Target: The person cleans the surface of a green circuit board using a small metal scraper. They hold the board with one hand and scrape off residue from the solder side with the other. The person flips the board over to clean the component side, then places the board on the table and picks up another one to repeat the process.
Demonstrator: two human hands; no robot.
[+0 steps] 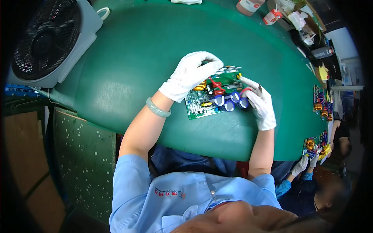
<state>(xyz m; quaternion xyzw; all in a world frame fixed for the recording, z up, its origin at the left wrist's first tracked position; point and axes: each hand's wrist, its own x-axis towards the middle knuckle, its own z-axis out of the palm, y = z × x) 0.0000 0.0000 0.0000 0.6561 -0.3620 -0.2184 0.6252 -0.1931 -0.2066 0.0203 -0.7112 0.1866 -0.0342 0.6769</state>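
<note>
Both gloved hands grip my green circuit board (213, 95) over the green table (132, 58): left hand (190, 74) closed on its far edge, right hand (261, 104) pinching the right end.

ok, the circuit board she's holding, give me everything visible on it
The circuit board is a green rectangle, lying roughly flat over the green table mat. It carries a copper-wound coil, several blue-topped cylindrical capacitors, red wires and small parts. The white-gloved left hand grips its far-left edge by the coil; the gloved right hand touches its right end.
</note>
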